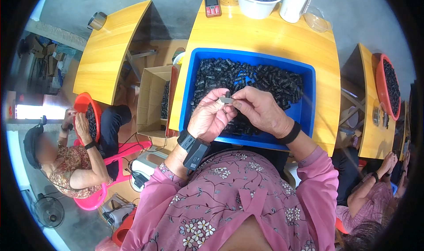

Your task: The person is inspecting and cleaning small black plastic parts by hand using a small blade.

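Above the near side of a blue tray (311, 87), my two hands meet at the fingertips. My left hand (207, 116) is closed, palm partly turned up, its thumb and fingers pinching a small black plastic part (228, 94). A short, flat, light grey piece (226, 100) shows just below that part, between the two thumbs. From the right, my right hand (265, 113) comes in with thumb and forefinger pinched at the same spot; what exactly they grip is hidden. Many loose black plastic parts (216, 74) fill the tray, heaped toward its far side.
The tray stands on a yellow wooden table (265, 38). Along its far edge are a phone (213, 6), a white bowl of black parts (257, 5) and a white jug (295, 3). An open cardboard box (150, 96) stands left. Co-workers sit at left (79, 162) and right (371, 189).
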`<state>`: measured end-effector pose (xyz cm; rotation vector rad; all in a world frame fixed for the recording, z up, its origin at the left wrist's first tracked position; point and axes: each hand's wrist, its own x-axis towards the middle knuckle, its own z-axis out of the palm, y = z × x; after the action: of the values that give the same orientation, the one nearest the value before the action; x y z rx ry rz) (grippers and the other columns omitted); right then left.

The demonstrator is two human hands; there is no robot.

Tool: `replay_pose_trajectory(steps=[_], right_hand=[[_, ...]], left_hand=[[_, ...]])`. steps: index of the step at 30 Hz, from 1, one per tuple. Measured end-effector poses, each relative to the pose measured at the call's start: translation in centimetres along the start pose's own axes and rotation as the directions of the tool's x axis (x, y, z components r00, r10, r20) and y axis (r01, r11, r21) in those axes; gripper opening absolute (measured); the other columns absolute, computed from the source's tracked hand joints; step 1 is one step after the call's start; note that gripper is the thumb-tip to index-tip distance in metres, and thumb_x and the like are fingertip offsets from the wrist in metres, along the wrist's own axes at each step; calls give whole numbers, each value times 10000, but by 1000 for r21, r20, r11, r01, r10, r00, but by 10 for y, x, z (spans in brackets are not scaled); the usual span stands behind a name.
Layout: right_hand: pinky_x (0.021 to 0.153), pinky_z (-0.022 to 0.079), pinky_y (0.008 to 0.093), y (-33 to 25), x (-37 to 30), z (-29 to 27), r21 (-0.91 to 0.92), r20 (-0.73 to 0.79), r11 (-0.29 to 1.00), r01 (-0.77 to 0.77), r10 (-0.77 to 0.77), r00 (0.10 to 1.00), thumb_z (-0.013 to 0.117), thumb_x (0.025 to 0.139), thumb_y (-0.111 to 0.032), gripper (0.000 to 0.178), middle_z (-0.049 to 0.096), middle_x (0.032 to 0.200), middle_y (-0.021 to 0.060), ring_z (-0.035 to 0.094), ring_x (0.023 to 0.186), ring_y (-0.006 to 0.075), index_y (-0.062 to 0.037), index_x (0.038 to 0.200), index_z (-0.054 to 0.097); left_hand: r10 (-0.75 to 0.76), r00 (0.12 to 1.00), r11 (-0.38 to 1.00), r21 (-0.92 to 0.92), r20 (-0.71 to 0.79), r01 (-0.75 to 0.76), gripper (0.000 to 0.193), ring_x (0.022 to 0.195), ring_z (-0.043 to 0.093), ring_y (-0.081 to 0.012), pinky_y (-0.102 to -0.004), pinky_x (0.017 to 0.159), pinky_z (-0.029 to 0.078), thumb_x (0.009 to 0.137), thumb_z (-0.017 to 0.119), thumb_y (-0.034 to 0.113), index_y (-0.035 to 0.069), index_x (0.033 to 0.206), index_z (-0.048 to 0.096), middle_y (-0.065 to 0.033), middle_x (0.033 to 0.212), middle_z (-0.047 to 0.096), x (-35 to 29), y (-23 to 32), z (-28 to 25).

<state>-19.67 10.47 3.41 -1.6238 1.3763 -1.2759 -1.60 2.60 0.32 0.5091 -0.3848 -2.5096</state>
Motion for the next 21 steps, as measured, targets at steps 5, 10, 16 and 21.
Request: replay_pose_trajectory(steps=[5,10,16,21], right_hand=[[695,530,370,0,3,0,-14,-6,1000,24,-24,1000,625,937,-76,73,636,853,135,666,781,307,-23,985,617],[692,526,371,0,5,-2,-28,6,998,49,-49,999,617,944,-80,68,630,847,135,661,784,311,-21,977,620],[683,519,368,4,6,-4,-39,16,998,53,-52,999,622,946,-89,73,623,837,132,650,767,308,-18,966,626],[680,518,359,3,8,-8,-26,16,999,24,-24,1000,627,945,-90,76,622,826,127,650,761,295,-15,956,635]], left_hand=[[4,1000,1000,17,-20,-3,256,835,622,-188,-346,828,550,912,656,51,13,1156,588,-120,997,650,1,1,2],[12,1000,1000,27,4,-12,275,837,615,-191,-354,838,545,901,672,58,11,1157,585,-115,994,645,1,2,3],[28,1000,998,48,9,-29,295,827,606,-186,-349,815,521,892,686,65,9,1164,586,-112,963,650,1,2,5],[29,1000,998,50,1,-29,279,812,604,-178,-323,763,497,903,671,59,5,1163,589,-105,915,657,1,3,11]])
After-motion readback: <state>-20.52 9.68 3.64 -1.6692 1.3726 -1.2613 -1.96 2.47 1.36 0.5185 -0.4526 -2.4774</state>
